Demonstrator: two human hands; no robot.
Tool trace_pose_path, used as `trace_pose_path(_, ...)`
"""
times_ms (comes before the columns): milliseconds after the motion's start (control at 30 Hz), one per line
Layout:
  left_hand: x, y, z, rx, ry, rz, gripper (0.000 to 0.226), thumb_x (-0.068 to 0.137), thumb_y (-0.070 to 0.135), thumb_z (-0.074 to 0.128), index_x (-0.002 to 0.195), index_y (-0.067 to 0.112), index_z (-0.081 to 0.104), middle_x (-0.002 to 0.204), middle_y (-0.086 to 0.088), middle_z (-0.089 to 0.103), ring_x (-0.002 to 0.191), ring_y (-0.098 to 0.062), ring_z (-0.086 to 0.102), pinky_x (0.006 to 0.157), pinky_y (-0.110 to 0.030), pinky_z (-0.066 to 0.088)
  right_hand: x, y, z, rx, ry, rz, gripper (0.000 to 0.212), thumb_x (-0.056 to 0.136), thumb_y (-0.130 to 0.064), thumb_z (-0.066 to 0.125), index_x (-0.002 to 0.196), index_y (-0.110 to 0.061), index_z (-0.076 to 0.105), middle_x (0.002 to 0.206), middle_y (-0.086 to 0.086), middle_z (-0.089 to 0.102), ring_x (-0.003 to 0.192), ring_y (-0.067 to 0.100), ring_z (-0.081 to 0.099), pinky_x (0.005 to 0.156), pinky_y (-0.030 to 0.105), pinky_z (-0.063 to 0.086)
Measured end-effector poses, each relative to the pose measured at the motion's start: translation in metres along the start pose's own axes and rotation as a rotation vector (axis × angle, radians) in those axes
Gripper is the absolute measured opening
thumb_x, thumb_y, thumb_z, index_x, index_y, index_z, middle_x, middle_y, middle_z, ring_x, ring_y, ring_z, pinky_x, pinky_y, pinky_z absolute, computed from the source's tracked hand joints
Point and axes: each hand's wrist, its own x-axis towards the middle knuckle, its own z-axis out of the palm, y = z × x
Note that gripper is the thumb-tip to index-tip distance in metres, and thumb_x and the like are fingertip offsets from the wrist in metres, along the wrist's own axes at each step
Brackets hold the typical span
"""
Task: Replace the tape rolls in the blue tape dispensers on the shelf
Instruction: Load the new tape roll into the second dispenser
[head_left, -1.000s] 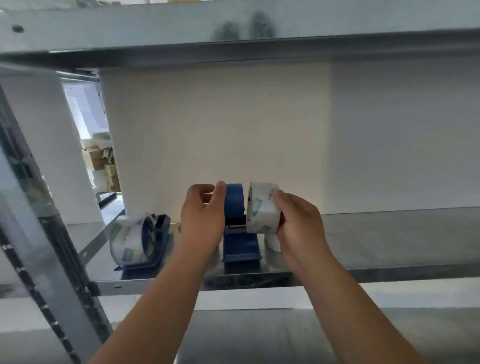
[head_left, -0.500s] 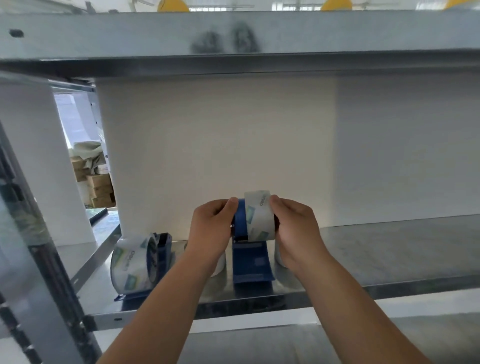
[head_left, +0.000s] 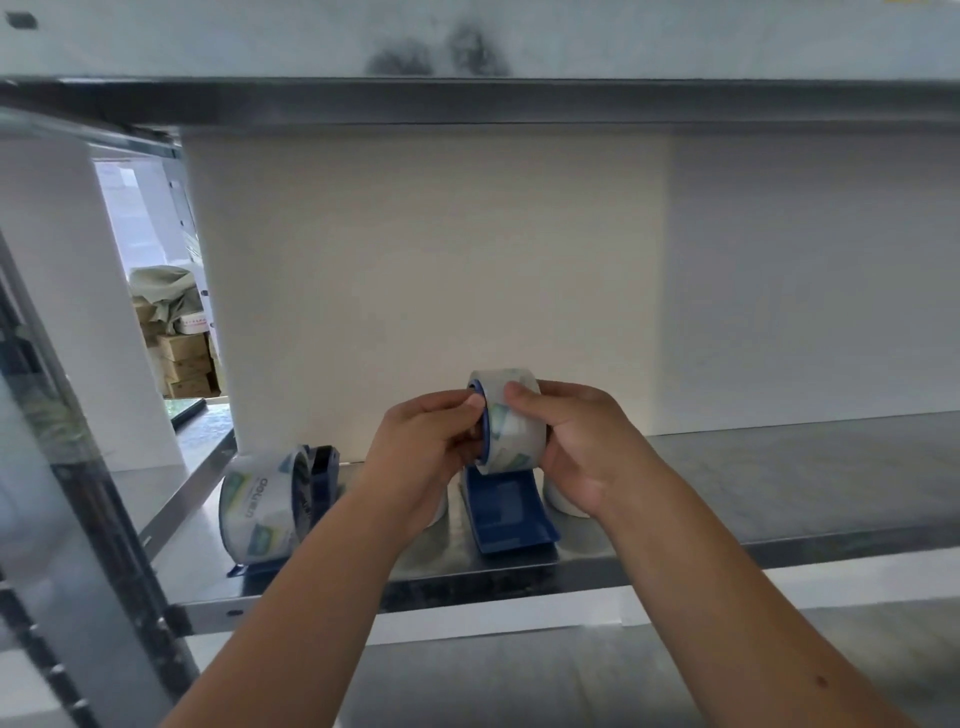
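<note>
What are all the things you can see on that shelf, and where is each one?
tape dispensers: 2, blue, on the metal shelf, one centre, one at left.
tape rolls: 2 clear with green print, one on each dispenser, the left one too; white round things behind the hands, unclear.
cardboard boxes: several, brown, far left background.
left hand: 1, steadying the centre dispenser.
right hand: 1, gripping the centre roll.

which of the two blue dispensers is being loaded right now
The middle blue tape dispenser, where both hands press a clear tape roll onto its hub. The left dispenser sits untouched, already carrying a roll.
</note>
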Motion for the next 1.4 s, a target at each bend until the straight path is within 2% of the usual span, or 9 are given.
trace_pose_path(167,-0.009,0.019,-0.004,-0.024,-0.045,-0.113,0.063,0.095,0.054,0.064,0.112,-0.006,0.076,0.109,-0.026,0.078,0.104,-0.037,0.077,0.087,-0.042,0.064,-0.027,0.004,-0.002,-0.093,-0.04,-0.167,0.089,0.058,-0.028,0.096,0.139,-0.034,0.058,0.107,0.01,0.082,0.103,0.029,0.078,0.094,0.046,0.06)
trace_pose_path(300,-0.024,0.029,0.004,0.066,-0.039,-0.019,0.048,0.089,0.043,0.075,0.097,-0.004,0.08,0.095,-0.027,0.079,0.09,-0.04,0.079,0.08,-0.048,0.065,-0.051,0.015,-0.004,-0.254,-0.214,-0.346,0.086,0.074,-0.02,0.086,0.138,-0.061,0.046,0.106,0.008,0.082,0.104,0.026,0.078,0.089,0.038,0.062)
trace_pose_path(500,-0.051,0.009,0.004,0.429,-0.011,0.441,0.056,0.086,0.048,0.075,0.07,-0.004,0.062,0.067,-0.028,0.051,0.058,-0.023,0.046,0.053,-0.03,0.041,-0.063,0.002,0.007,-0.055,-0.146,-0.259,0.063,0.076,-0.032,0.082,0.136,-0.034,0.062,0.105,0.02,0.078,0.105,0.035,0.075,0.091,0.048,0.059)
trace_pose_path(667,-0.061,0.001,0.0,0.581,-0.093,0.638,0.026,0.086,0.043,0.072,0.091,0.019,0.08,0.092,-0.004,0.066,0.082,-0.02,0.065,0.071,-0.034,0.059,-0.069,-0.009,0.012,-0.013,-0.024,-0.181,0.036,0.092,-0.031,0.074,0.108,0.0,0.076,0.109,0.028,0.075,0.106,0.045,0.071,0.095,0.056,0.059)
trace_pose_path(867,-0.067,-0.003,-0.005,0.526,-0.144,0.568,0.042,0.08,0.058,0.074,0.098,0.021,0.082,0.1,-0.008,0.074,0.091,-0.028,0.072,0.083,-0.047,0.062,-0.076,-0.005,0.008,-0.182,-0.031,-0.252,0.024,0.081,-0.04,0.084,0.09,-0.018,0.083,0.093,0.012,0.081,0.098,0.035,0.075,0.09,0.05,0.061)
trace_pose_path(1000,-0.061,0.005,-0.002,0.452,-0.092,0.359,0.094,0.059,0.091,0.067,0.084,0.001,0.077,0.085,-0.031,0.073,0.075,-0.04,0.07,0.078,-0.055,0.06,-0.083,0.004,0.011,-0.301,-0.018,-0.37,0.031,0.077,-0.051,0.081,0.095,-0.026,0.079,0.088,-0.002,0.082,0.084,0.016,0.078,0.073,0.03,0.061)
trace_pose_path(1167,-0.06,0.014,0.01,0.2,-0.083,0.262,0.056,0.076,0.056,0.076,0.096,0.004,0.082,0.104,-0.036,0.073,0.105,-0.053,0.068,0.1,-0.062,0.052,-0.084,0.006,0.011,-0.402,-0.075,-0.538,0.005,0.091,-0.036,0.076,0.092,-0.032,0.073,0.084,-0.012,0.078,0.08,0.005,0.074,0.066,0.015,0.055)
trace_pose_path(1300,-0.053,0.012,0.011,0.234,-0.042,0.355,0.037,0.082,0.054,0.079,0.083,0.018,0.085,0.084,-0.016,0.08,0.08,-0.029,0.077,0.073,-0.033,0.061,-0.079,-0.01,0.008,-0.372,0.006,-0.58,0.02,0.081,-0.048,0.08,0.094,-0.034,0.079,0.094,-0.009,0.075,0.089,0.006,0.071,0.068,0.015,0.055)
trace_pose_path(1400,-0.054,0.01,0.014,0.308,0.058,0.432,0.059,0.072,0.067,0.068,0.069,0.009,0.077,0.065,-0.015,0.073,0.061,-0.029,0.074,0.057,-0.026,0.057,-0.074,-0.026,0.007,-0.388,-0.001,-0.575,0.03,0.077,-0.038,0.086,0.105,-0.04,0.077,0.096,-0.013,0.071,0.088,0.006,0.069,0.067,0.015,0.055)
